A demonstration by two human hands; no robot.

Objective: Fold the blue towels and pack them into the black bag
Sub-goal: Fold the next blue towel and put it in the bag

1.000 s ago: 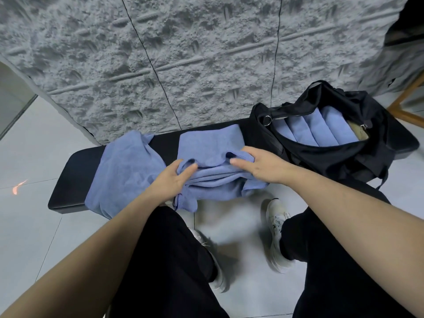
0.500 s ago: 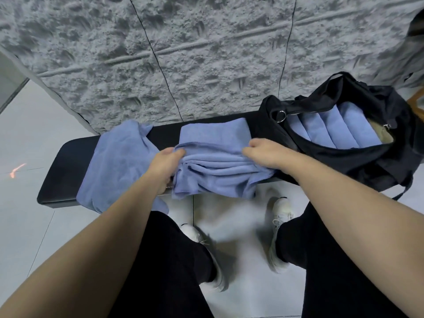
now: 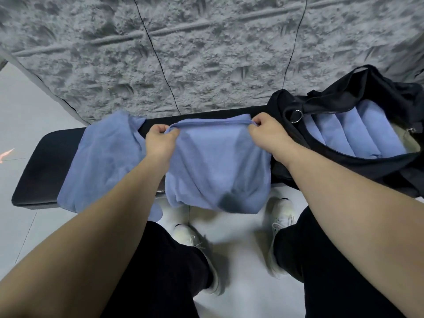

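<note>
**Mid-frame: both hands lift a blue towel by its top edge**

At centre frame, over the black table, a blue towel hangs stretched between two hands. Left hand grips the towel's upper left corner, fingers curled round a bunch of cloth. Right hand pinches the upper right corner, thumb and fingers closed on the hem. Top edge runs taut and nearly level between the two grips; the rest sags in a pouch, the lower edge hanging past the table's near edge, above the pale floor.

Left of centre: a second blue towel, loose and unfolded, draped across the table, its near side spilling over the front edge. It lies just beside the held towel (whether the two touch is hidden behind the left forearm).

Upper right of frame: the black bag sits open on the table's right end, just beside the right hand. Inside, folded blue towels stand packed side by side in a row. A metal ring shows on the bag's strap near the opening.

Behind the table: a rough grey wall fills the upper frame. Lower frame: black trouser legs and white shoes on the floor.
</note>
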